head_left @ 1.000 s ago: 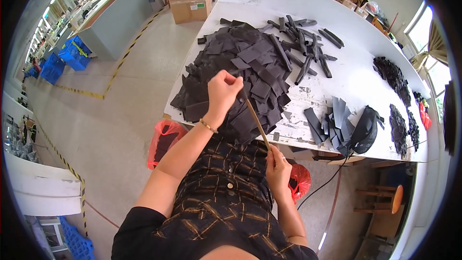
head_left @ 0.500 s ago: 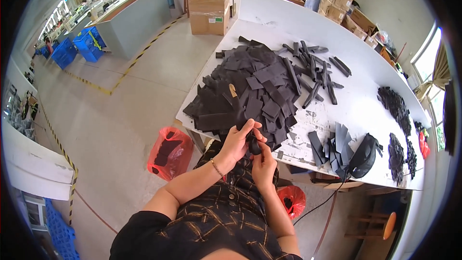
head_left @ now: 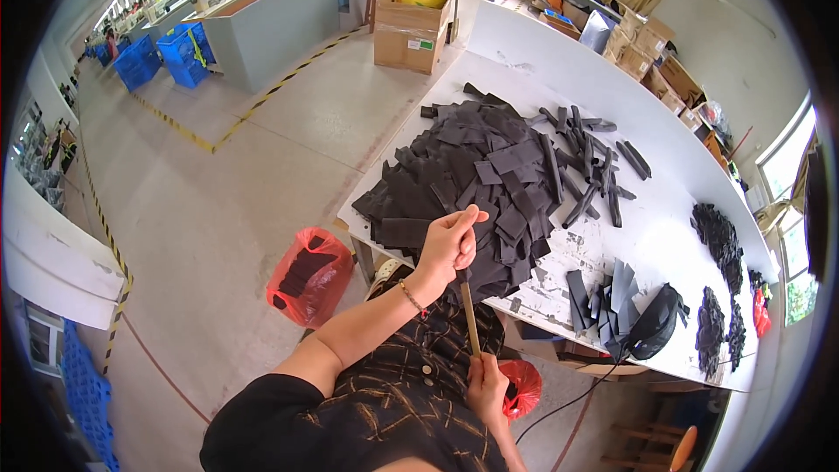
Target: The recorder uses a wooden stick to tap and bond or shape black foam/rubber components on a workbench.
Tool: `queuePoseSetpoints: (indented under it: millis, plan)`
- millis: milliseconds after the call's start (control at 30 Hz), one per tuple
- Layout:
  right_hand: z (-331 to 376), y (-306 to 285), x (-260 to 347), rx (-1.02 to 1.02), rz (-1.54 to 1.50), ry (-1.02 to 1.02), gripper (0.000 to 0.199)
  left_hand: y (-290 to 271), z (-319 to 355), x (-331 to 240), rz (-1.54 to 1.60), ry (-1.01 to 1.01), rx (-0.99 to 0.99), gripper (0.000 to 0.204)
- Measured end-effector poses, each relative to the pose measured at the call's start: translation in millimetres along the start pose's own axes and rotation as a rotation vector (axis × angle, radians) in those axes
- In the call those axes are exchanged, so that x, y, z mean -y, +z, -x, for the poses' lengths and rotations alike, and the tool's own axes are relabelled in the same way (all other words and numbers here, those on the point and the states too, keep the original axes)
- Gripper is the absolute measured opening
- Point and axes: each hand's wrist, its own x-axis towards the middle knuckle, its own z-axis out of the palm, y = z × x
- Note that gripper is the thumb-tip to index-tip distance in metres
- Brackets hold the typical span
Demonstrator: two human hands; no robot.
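A thin tan strip [head_left: 469, 317] runs between my two hands, just in front of my body at the near edge of the white table [head_left: 664, 210]. My left hand [head_left: 450, 243] pinches the strip's upper end, where a small dark piece shows. My right hand [head_left: 486, 388] grips its lower end, close to my checked shirt. Just beyond my left hand lies a big heap of flat black cut pieces [head_left: 472, 183].
Black strips [head_left: 585, 166] lie scattered past the heap, with upright black pieces [head_left: 603, 293] and smaller dark piles [head_left: 721, 240] to the right. Red plastic bags [head_left: 308, 273] sit on the floor by the table. A cardboard box [head_left: 411, 31] and blue crates [head_left: 183, 48] stand farther off.
My hands were together at the table edge; now the left has lifted and the right has dropped, with the tan strip stretched between them. The view has shifted slightly.
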Motion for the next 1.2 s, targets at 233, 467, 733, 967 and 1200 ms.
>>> queuePoseSetpoints:
  millis: [233,467,733,967,1200]
  plan:
    - [-41.3,-4.6,20.2,0.02,-0.186,0.232,0.016,32.8,11.8,-20.5,0.203,0.121,-0.04,0.054]
    - [-42.9,22.8,22.2,0.085,-0.029,0.099,0.011,-2.2,8.8,-13.7,0.058,0.102,-0.028,0.029]
    - [4.4,-5.5,9.1,0.278,-0.368,0.353,0.01,7.3,19.8,-12.6,0.011,-0.021,-0.004,0.028]
    - [28.0,-32.3,-0.5,0.331,-0.213,0.075,0.015,-38.2,-32.8,-107.4,0.119,0.483,-0.096,0.039]
    - [-41.3,-25.3,-9.4,0.171,-0.401,0.256,0.016,-38.8,-11.3,-71.8,-0.082,0.182,-0.206,0.072]
